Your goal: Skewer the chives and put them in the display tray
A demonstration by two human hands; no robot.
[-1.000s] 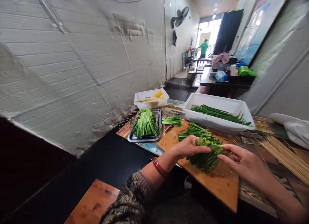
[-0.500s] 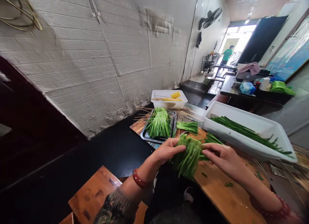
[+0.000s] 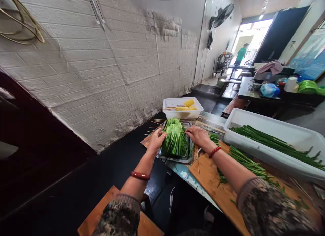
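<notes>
Green stalks point(image 3: 175, 141) — probably light, limp, easily bruised
Left hand point(image 3: 155, 141) and right hand point(image 3: 200, 136) pinch their sides near the tray's point(image 3: 175, 159) opposite edges — likely the gentlest hold.

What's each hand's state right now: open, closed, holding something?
Left hand: closed, holding the left side of the skewered green stalks over the metal tray.
Right hand: closed, pinching their right side.

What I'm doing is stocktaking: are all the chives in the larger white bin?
No, skewered chives lie in the metal tray.
</notes>
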